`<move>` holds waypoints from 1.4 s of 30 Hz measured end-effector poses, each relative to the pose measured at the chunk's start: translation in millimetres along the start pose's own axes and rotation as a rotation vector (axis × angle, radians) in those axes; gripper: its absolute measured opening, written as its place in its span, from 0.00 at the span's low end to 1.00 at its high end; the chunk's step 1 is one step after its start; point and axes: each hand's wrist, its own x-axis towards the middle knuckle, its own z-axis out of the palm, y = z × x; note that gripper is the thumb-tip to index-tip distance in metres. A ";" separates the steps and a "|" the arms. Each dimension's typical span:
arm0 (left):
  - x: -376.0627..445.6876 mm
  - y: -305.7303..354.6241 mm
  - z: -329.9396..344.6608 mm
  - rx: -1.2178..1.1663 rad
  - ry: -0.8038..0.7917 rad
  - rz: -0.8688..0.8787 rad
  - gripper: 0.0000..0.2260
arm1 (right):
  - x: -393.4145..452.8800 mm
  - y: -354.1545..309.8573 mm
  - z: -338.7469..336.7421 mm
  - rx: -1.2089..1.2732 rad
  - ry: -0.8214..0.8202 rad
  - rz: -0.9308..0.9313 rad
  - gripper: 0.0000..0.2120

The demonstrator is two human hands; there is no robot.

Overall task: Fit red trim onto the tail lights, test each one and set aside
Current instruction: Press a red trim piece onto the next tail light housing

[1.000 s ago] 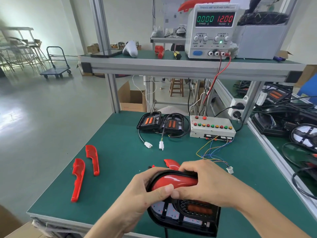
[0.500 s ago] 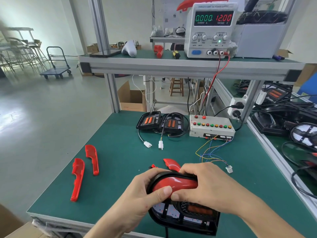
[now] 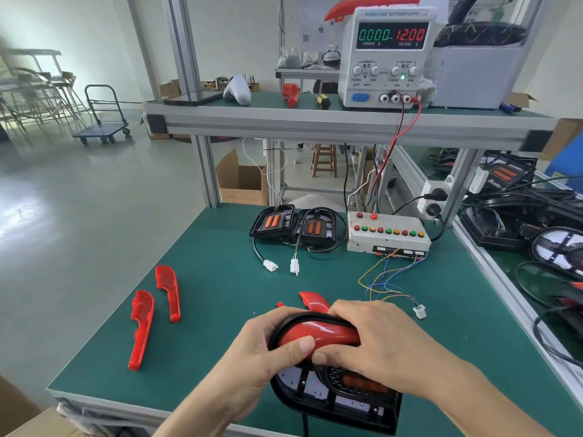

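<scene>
A black tail light (image 3: 340,394) lies at the near edge of the green bench, with a glossy red trim piece (image 3: 318,334) seated along its upper rim. My left hand (image 3: 271,351) clasps the left end, thumb pressed on the trim. My right hand (image 3: 375,339) covers the right end and presses down on it. Another red trim piece (image 3: 312,301) lies just behind my hands. Two more red trims (image 3: 142,326) (image 3: 168,290) lie on the left of the bench. Two other tail lights (image 3: 273,222) (image 3: 317,228) sit at the back with loose white plugs.
A white test box (image 3: 388,236) with coloured buttons stands at the back right, its coloured wires ending in a white connector (image 3: 419,310). A power supply (image 3: 388,55) on the upper shelf reads 0.000 A and 12.00 V. More lamps and cables lie on the bench at right.
Both hands have stayed on the trim and tail light, pressing at the same spot. My view has shifted slightly; nothing else moved.
</scene>
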 end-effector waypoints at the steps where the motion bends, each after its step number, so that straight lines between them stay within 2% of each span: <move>1: 0.4 -0.2 -0.1 -0.009 0.000 -0.012 0.15 | 0.4 0.7 -1.1 0.038 -0.011 0.022 0.35; 6: 2.2 -1.6 0.8 -0.009 0.023 -0.041 0.18 | 0.8 1.2 -5.2 0.162 -0.074 0.054 0.30; 10: 2.1 -0.8 -2.8 -0.176 -0.007 -0.096 0.18 | 4.2 1.5 -4.6 0.246 -0.017 0.065 0.26; 13: 3.4 1.5 -4.0 -0.186 0.024 -0.108 0.20 | 6.5 0.6 -2.8 0.378 -0.016 0.103 0.21; 18: 8.2 1.0 0.4 -0.189 0.069 -0.134 0.17 | 7.4 -1.9 -1.2 0.326 -0.063 0.074 0.13; 22: 11.3 4.7 2.1 -0.209 0.055 -0.164 0.18 | 8.4 4.2 -0.8 0.358 -0.035 0.081 0.22; 28: 15.4 5.6 3.0 -0.137 0.042 -0.142 0.18 | 5.2 7.7 7.9 0.339 0.058 0.095 0.20; 34: 16.4 12.3 -0.5 -0.156 -0.077 -0.188 0.19 | 5.7 11.0 5.4 0.440 0.013 0.125 0.22; 37: 15.8 9.1 1.7 -0.079 -0.014 -0.144 0.20 | 3.7 9.3 7.7 0.408 0.036 0.152 0.20; 42: 20.6 10.0 0.5 -0.058 -0.013 -0.123 0.19 | 3.1 4.7 14.0 0.360 0.137 0.196 0.30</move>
